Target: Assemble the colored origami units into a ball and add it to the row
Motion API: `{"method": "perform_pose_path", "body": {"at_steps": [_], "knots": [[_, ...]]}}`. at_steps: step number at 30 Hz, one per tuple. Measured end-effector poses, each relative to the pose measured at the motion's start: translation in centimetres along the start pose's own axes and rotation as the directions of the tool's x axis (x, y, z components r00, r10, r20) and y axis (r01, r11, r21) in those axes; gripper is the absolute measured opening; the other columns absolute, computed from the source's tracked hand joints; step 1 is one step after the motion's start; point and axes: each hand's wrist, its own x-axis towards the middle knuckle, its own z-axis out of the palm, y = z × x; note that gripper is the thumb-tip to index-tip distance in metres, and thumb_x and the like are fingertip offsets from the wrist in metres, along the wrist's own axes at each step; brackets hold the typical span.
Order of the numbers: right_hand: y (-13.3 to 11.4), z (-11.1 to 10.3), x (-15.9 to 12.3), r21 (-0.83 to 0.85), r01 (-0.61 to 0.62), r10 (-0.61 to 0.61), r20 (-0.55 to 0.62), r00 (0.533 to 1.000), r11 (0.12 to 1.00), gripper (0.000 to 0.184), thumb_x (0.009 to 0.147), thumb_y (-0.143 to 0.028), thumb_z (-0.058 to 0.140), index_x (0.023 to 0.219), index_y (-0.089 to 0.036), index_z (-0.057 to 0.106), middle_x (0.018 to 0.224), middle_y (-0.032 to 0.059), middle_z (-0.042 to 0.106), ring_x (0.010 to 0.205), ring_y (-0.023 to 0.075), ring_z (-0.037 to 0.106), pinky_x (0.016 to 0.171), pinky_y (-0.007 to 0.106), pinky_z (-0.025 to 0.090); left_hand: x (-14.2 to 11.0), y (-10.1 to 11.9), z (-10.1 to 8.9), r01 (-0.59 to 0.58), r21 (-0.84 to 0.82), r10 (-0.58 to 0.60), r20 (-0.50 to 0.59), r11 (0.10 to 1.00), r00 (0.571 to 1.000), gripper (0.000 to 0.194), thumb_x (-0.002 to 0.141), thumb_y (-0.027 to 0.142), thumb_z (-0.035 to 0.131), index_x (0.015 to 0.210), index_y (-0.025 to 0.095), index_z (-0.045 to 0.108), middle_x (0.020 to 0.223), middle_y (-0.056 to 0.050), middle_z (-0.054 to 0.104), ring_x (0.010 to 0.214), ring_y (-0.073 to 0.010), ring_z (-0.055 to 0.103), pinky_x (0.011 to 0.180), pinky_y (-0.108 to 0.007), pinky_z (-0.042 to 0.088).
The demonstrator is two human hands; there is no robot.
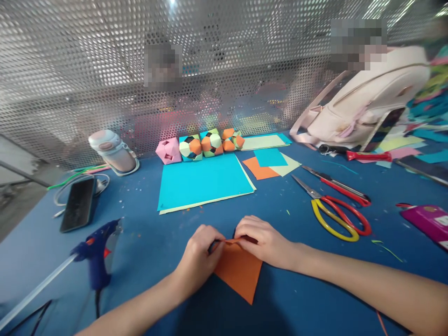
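Observation:
An orange sheet of paper (241,273) is between my two hands, low in the middle of the head view, with one corner pointing towards me. My left hand (203,249) pinches its upper left edge. On the upper right edge, my right hand (264,240) pinches the same sheet, thumb below and fingers curled over. The paper's top edge is bent up between the hands; the fingers hide part of it. Beyond the hands lie stacked blue sheets (205,182) with pale yellow ones beneath.
Folded paper balls (191,148) stand in a row at the back. Scissors (332,210) and a red cutter (345,186) lie right. Left are a glue gun (96,254), a phone (79,205) and a bottle (114,151). A pale backpack (371,98) leans on the perforated panel (105,60).

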Motion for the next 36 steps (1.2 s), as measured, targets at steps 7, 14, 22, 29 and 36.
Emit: {"method": "perform_pose_path", "body": {"at_steps": [7,14,22,29,36], "knots": [[0.2,-0.1,0.2,-0.055,-0.039,0.038,-0.027,0.999,0.998,0.013,0.092,-0.013,0.052,0.082,-0.019,0.059,0.078,0.0024,0.065,0.073,0.0168,0.059,0.068,0.031,0.04,0.0,-0.3,0.1,0.005,0.097,-0.01,0.048,0.995,0.999,0.013,0.085,0.011,0.054,0.082,0.019,0.065,0.074,-0.002,0.066,0.073,-0.0174,0.058,0.069,-0.03,0.041],[0.1,-0.8,0.5,0.001,-0.048,0.047,-0.213,0.976,0.999,0.011,0.09,-0.012,0.052,0.085,-0.021,0.057,0.083,0.0043,0.068,0.079,0.0181,0.062,0.074,0.033,0.045,0.2,0.1,-0.3,0.073,0.142,-0.085,0.076,0.987,0.994,0.015,0.084,0.013,0.052,0.077,0.019,0.064,0.069,-0.002,0.063,0.068,-0.0165,0.056,0.066,-0.029,0.041],[0.4,-0.7,0.1,-0.115,0.212,-0.226,-0.123,0.966,0.97,0.017,0.088,-0.004,0.047,0.091,-0.02,0.053,0.094,0.0087,0.07,0.09,0.0193,0.065,0.076,0.036,0.051,0.3,-0.2,-0.3,0.09,0.039,-0.091,0.027,0.995,0.995,0.026,0.079,0.007,0.046,0.086,0.019,0.067,0.078,-0.003,0.07,0.075,-0.0169,0.063,0.07,-0.028,0.046],[0.9,0.0,-0.7,-0.064,0.281,-0.284,-0.04,0.958,0.958,0.022,0.092,-0.007,0.047,0.109,-0.019,0.051,0.121,0.0149,0.064,0.114,0.0189,0.061,0.09,0.036,0.055,0.2,-0.5,-0.5,0.182,-0.144,-0.191,-0.051,0.973,0.98,0.023,0.083,0.015,0.046,0.091,0.018,0.067,0.084,-0.004,0.074,0.075,-0.015,0.067,0.07,-0.024,0.052],[1.3,0.0,-0.7,-0.016,0.255,-0.255,-0.106,0.961,0.967,0.028,0.092,-0.004,0.043,0.114,-0.019,0.051,0.119,0.0155,0.066,0.114,0.0189,0.061,0.091,0.039,0.057,0.4,-0.2,-0.7,0.234,-0.203,-0.238,0.008,0.951,0.971,0.025,0.087,0.019,0.042,0.096,0.017,0.066,0.079,-0.002,0.072,0.067,-0.0126,0.066,0.065,-0.023,0.052]]}}
